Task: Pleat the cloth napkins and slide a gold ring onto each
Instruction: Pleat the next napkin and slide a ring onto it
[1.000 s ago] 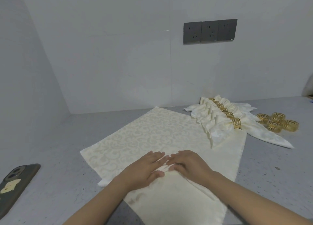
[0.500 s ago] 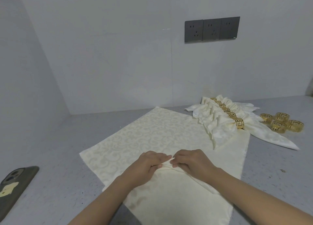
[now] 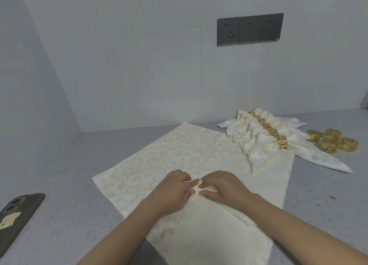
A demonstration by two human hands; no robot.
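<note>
One flat napkin (image 3: pixel 179 155) lies diagonally on the counter (image 3: pixel 69 185), its unpleated stretch running away from the person. Left hand (image 3: pixel 171 193) and right hand (image 3: pixel 225 187) pinch a fold at its middle, equally near; loose gold rings (image 3: pixel 332 141) sit far right.

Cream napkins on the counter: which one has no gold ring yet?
The flat napkin under both hands, spread open and half pleated; the finished napkins behind it are gathered and ringed.
</note>
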